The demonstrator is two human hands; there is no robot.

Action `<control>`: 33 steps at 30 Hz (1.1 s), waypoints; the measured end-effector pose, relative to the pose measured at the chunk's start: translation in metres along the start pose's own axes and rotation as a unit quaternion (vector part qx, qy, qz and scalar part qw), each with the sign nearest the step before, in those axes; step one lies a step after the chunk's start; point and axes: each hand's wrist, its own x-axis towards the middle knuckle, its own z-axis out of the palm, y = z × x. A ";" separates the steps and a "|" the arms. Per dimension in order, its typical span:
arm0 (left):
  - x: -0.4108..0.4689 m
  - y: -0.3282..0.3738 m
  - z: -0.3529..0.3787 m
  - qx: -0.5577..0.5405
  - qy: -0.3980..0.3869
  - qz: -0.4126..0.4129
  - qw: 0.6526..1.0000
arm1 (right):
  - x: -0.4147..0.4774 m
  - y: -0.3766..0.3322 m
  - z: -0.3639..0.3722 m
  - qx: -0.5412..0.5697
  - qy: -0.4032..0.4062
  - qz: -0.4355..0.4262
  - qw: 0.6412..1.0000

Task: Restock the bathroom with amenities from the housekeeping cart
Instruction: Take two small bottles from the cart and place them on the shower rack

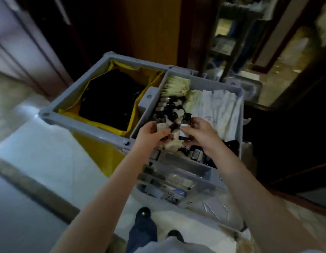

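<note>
- We see both our hands raised over the top tray (pixel 239 99) of the grey housekeeping cart (pixel 107 57), each holding a small dark bottle.
- Our left hand (pixel 151 133) has its grip closed round the left bottle (pixel 160 125), fingers wrapped over the pale label, the dark cap standing up above them.
- Our right hand (pixel 200 132) pinches the right bottle (pixel 184 126) between thumb and fingers, grip closed on its lower part; the bottle stands nearly upright with its white label facing us.
- The two bottles are close together, not touching as far as we can tell.
- Beneath them the tray holds more dark bottles (pixel 172 106), a row of cream packets (pixel 174 84) at the far end, and white wrapped items (pixel 220 106) on the right.
- Left of the tray, a yellow bag (pixel 155 79) lined with black hangs open in the cart frame.
</note>
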 end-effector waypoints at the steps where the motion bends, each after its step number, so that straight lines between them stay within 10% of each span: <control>1: -0.011 -0.003 -0.004 -0.008 0.028 0.001 1.000 | 0.000 0.000 0.007 -0.013 -0.026 -0.005 1.000; 14: -0.197 -0.066 -0.119 -0.150 0.346 0.030 0.925 | -0.082 0.032 0.167 -0.134 -0.348 -0.027 0.928; 33: -0.568 -0.234 -0.244 -0.303 0.680 0.094 0.661 | -0.415 0.180 0.436 -0.315 -0.724 0.010 0.614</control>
